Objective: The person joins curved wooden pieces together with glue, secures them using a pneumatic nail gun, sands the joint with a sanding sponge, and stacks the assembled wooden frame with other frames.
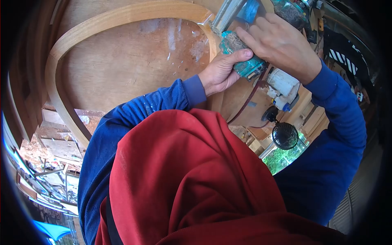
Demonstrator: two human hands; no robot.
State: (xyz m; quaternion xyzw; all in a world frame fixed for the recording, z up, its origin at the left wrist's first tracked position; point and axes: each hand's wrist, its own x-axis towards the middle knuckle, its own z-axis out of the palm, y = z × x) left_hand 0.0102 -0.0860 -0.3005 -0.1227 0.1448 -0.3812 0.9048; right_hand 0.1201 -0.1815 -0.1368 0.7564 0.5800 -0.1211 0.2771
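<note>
A dusty teal tool (234, 43) is held at the upper middle of the view. My left hand (223, 70) wraps round its near end, the thumb lying across the top. Just beyond it, my right hand (279, 43) is curled over the tool's far side; what its fingers hold, if anything, is hidden. A curved wooden frame (81, 30) lies on the plywood surface (122, 69), its upper end close to the tool. Beside the tool a grey metal bar (223, 16) runs up to the top edge.
A white and blue bottle-like object (282, 85) and a small black fan (284, 136) are right of my left hand. A dark red hose (250, 100) curves nearby. Another teal tool (290, 12) lies at the top right. A person in dark clothing (345, 55) is at the far right.
</note>
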